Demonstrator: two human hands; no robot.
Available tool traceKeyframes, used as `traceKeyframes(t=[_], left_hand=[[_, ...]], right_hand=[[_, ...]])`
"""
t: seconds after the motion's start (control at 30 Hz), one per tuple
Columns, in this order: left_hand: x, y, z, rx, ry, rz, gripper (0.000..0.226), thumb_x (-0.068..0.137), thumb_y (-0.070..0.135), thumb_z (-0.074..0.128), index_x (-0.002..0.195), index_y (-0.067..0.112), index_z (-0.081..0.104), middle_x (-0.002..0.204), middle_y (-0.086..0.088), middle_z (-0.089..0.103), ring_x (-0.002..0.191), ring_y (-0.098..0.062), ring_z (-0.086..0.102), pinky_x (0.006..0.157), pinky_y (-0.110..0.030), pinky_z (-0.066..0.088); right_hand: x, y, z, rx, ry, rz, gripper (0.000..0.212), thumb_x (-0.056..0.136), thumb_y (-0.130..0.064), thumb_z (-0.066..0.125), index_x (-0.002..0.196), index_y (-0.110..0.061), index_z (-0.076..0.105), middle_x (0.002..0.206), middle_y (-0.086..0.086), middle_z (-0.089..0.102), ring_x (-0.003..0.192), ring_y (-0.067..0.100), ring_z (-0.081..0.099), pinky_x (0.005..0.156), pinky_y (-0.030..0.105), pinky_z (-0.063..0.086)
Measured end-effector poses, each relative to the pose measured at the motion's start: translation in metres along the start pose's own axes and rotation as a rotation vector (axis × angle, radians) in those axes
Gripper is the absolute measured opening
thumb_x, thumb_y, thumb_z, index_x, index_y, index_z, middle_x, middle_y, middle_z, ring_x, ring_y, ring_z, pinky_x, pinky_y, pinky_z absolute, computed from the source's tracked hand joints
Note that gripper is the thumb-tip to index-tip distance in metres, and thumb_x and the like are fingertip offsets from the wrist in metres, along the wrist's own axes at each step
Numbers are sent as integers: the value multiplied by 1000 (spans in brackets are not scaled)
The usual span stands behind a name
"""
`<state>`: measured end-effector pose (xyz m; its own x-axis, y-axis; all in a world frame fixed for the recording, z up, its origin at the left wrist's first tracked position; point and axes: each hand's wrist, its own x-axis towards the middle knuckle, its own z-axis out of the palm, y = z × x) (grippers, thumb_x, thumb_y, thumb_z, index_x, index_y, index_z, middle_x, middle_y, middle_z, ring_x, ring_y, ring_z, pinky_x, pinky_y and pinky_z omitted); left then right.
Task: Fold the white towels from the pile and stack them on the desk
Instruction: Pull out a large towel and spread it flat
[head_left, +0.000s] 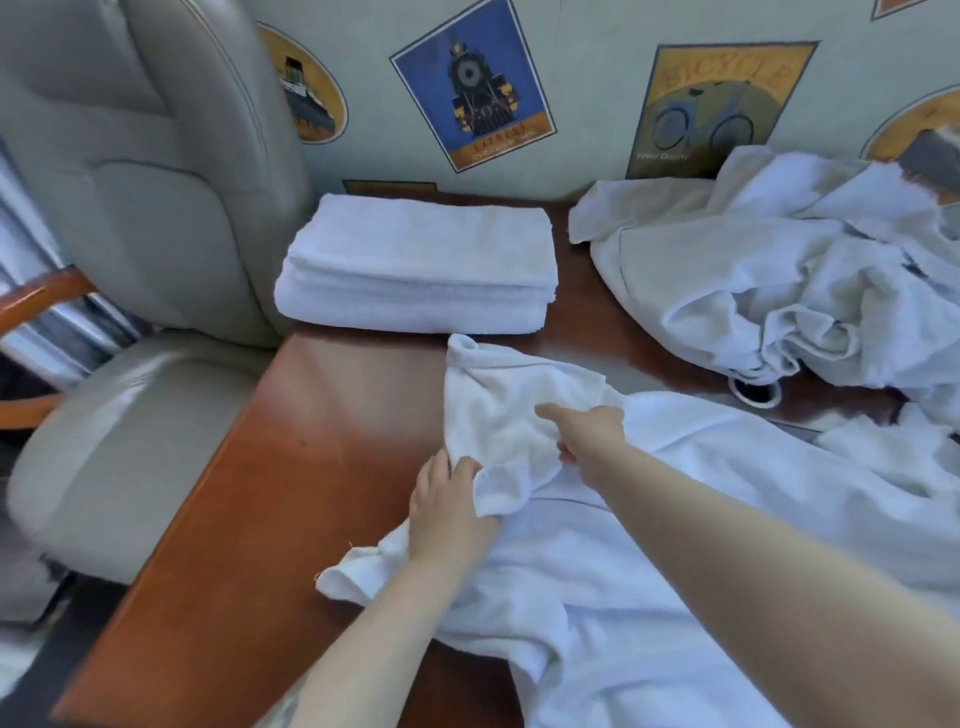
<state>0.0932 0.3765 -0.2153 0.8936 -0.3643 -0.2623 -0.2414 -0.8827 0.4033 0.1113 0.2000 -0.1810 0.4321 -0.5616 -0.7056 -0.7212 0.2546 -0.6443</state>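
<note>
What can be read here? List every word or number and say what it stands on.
"EXPRESS": train poster, on its orange band; the smaller line beneath is blurred.
"BICYCLE": bicycle poster, arched across the top, faint.
"Finest Quality": same poster, lower left; the first word is uncertain.
Ship poster: no text legible.
Towels and desk: no text.

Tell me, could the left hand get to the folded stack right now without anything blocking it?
Probably yes. Bare desk lies between the left hand and the folded stack, but that hand grips the loose towel and must release it or carry it along.
</note>
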Motion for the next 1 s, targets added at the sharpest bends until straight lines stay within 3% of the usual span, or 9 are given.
traceKeyframes(t=[0.1,0.2,0.37,0.47,0.6,0.7,0.8,0.93,1.0], left_hand=[[15,-8,-22,-220,-27,-40,30,87,25,64,111,8,62,121,-9,56,116,-33,51,93,-38,44],[37,-25,-61,-412,132,-167,17,89,14,56,94,2,67,101,-23,63,98,-43,58,80,-46,50],[51,-56,-104,-417,443,-466,44,93,25,63,128,1,50,130,-23,47,121,-42,45,99,-47,40],[39,-48,-95,-245,417,-421,80,85,30,74,148,7,30,151,-16,33,137,-37,33,111,-46,29],[2,-23,-52,-102,369,-278,94,83,32,72,155,22,12,162,-5,5,148,-26,8,118,-43,10],[-34,-20,-13,-95,152,-391,90,86,43,65,153,27,7,161,-3,-10,148,-23,-10,118,-49,4],[-76,-25,12,-187,218,-561,96,84,49,67,154,23,8,161,-9,-10,148,-27,-8,118,-49,10],[-110,-20,14,-472,373,-703,101,78,27,79,154,19,12,161,-12,-5,143,-37,10,114,-49,27],[-119,-19,10,-595,393,-709,101,78,17,78,154,24,11,161,-9,-4,141,-37,12,111,-49,32]], right_hand=[[-9,-14,15,-254,-116,-9,23,77,-22,70,83,-10,52,58,8,47,45,20,41,44,23,29],[-20,-59,28,-207,-345,-122,20,82,-18,66,72,-18,49,47,-1,36,34,10,29,37,17,21],[-52,-128,48,302,-710,-376,20,93,-20,61,105,-33,54,112,-8,63,78,13,73,57,22,52],[-60,-95,54,161,-596,-473,27,92,-9,58,114,-23,59,109,-4,68,78,14,72,62,23,51],[-66,13,42,-470,-354,-606,16,84,-13,63,97,-17,71,90,-4,69,80,11,62,73,27,49],[-88,91,20,-821,-371,-717,41,73,-53,67,107,-30,65,110,-13,63,106,7,56,92,24,43],[-105,148,0,-1076,-429,-898,66,67,-48,65,130,-31,50,144,-7,35,137,14,29,111,30,22],[-123,165,-26,-893,-188,-1121,37,72,-11,71,107,-22,69,124,0,58,114,28,56,89,36,44],[-134,166,-33,-756,-126,-1248,35,70,-10,75,102,-22,72,112,-1,66,98,28,61,75,38,49]])
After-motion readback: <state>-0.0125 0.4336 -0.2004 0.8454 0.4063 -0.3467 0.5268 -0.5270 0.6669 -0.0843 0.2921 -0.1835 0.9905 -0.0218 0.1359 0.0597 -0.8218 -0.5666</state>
